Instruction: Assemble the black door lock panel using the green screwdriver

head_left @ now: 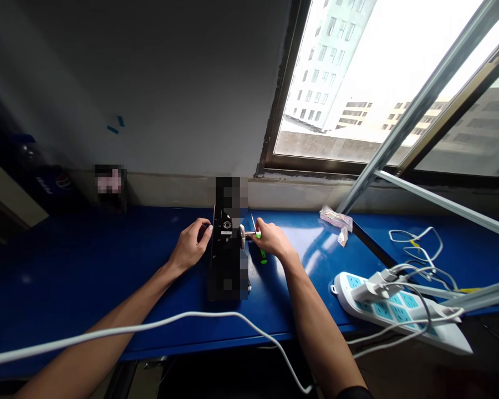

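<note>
Head view: left hand (189, 245) curls its fingers around the edge of an upright black plate (222, 260) (mostly blurred) on a blue bench (87, 249); right hand (273, 238) pinches a green-handled screwdriver (263, 255) just beside the plate's silver knob (242, 236). Far left, a Pepsi bottle (62, 182) shows its label.

Bright daylight from the window (357, 72) throws glare on the blue bench (320, 255); the left side falls dim, edges seemingly warped.
</note>
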Tool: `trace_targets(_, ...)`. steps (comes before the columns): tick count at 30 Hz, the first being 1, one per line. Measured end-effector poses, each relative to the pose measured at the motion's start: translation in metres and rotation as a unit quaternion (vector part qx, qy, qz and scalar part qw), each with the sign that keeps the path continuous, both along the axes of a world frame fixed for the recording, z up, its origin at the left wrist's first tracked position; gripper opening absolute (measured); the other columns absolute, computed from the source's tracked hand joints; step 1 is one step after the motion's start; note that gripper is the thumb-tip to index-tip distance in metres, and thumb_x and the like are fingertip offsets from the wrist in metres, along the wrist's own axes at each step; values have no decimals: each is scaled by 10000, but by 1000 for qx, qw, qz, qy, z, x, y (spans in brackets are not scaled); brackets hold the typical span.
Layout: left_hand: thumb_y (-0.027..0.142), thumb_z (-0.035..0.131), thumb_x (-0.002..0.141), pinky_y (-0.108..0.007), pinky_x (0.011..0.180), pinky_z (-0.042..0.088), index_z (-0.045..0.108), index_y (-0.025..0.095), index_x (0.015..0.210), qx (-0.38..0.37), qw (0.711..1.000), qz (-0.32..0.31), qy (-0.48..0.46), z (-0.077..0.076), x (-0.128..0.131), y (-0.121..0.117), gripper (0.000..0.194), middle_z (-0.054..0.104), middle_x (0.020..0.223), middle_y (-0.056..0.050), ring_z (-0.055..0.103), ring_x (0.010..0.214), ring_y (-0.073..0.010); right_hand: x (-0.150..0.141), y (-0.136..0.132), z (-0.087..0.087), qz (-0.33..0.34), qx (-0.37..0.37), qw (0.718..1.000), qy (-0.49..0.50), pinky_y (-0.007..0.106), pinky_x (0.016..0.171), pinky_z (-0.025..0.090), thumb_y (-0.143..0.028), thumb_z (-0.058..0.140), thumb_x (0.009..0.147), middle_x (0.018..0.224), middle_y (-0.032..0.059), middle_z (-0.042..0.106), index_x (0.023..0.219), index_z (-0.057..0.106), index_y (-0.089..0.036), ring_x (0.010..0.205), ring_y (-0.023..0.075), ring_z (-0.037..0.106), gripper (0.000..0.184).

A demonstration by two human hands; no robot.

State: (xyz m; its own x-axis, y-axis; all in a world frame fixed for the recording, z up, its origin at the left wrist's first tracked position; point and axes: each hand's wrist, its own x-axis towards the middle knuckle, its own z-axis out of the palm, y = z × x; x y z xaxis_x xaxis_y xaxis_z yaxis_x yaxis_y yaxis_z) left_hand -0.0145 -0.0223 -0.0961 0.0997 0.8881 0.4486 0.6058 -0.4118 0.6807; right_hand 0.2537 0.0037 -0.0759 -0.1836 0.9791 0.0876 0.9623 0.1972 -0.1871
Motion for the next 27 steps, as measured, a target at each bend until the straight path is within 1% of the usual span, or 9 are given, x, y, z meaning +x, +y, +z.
trace_targets(3, 484, 481, 1040, -323, 752, 506, 611, 231, 998, 8, 1000, -6, 5, 2, 2, -2, 287, 697, 921, -27, 667, 851, -215, 3, -1, 2, -11, 17, 1000, 4, 295, 609, 311, -549, 578, 969, 921, 83, 747, 1069, 612, -232, 791, 243, 689, 335)
trace_targets(6, 452, 471, 1044, -314, 702, 463, 583, 227, 865, 28, 999, -2, 14, 6, 1, -4, 309, 644, 801, -4, 615, 736, -190, 4, -2, 6, -24, 58, 998, 17, 292, 606, 297, -573, 548, 987, 874, 80, 737, 997, 620, -223, 737, 225, 667, 358)
trace_targets(8, 435, 472, 1041, -309, 659, 431, 548, 226, 791, 41, 999, 2, 18, 8, 0, -5, 334, 587, 718, 10, 562, 656, -174, 2, -2, 10, -11, 93, 995, 32, 286, 622, 301, -552, 493, 1021, 841, 57, 725, 920, 610, -229, 727, 198, 647, 359)
trace_targets(10, 426, 479, 1035, -305, 629, 409, 522, 226, 752, 46, 999, 0, 16, 9, 0, -6, 350, 547, 672, 17, 526, 613, -164, -3, -4, 12, 23, 125, 991, 46, 276, 652, 313, -534, 436, 1050, 810, 32, 709, 831, 585, -231, 733, 169, 625, 403)
trace_targets(13, 415, 487, 1028, -300, 608, 391, 516, 226, 738, 52, 999, -10, 13, 9, 0, -5, 347, 535, 652, 20, 505, 588, -157, -12, -7, 13, 73, 152, 984, 59, 267, 669, 314, -507, 411, 1058, 725, 12, 668, 703, 527, -221, 682, 141, 573, 471)
trace_targets(16, 408, 494, 1021, -297, 606, 381, 520, 224, 744, 58, 998, -11, 14, 8, 0, -4, 333, 538, 655, 19, 507, 593, -156, -17, -8, 11, 99, 166, 979, 69, 277, 650, 290, -454, 421, 1048, 644, 4, 615, 633, 475, -215, 611, 130, 506, 483)
trace_targets(19, 411, 493, 1021, -293, 607, 377, 513, 222, 742, 59, 998, -9, 20, 6, 0, -3, 337, 534, 654, 20, 505, 594, -153, -16, -9, 10, 113, 183, 973, 88, 281, 647, 283, -427, 419, 1043, 605, -3, 569, 608, 432, -213, 578, 125, 448, 485)
trace_targets(23, 408, 476, 1029, -283, 607, 385, 507, 221, 750, 59, 997, -15, 36, 5, 0, -5, 337, 538, 659, 21, 509, 593, -147, -12, -8, 9, 117, 205, 964, 119, 292, 635, 263, -442, 417, 1041, 568, -10, 508, 594, 394, -216, 558, 126, 380, 502)
trace_targets(27, 400, 451, 1039, -281, 603, 378, 487, 220, 740, 59, 997, -16, 45, 6, -1, -6, 351, 522, 653, 22, 491, 586, -144, -12, -6, 7, 120, 204, 962, 133, 294, 623, 255, -446, 434, 1030, 554, -11, 490, 580, 394, -217, 549, 128, 366, 507)
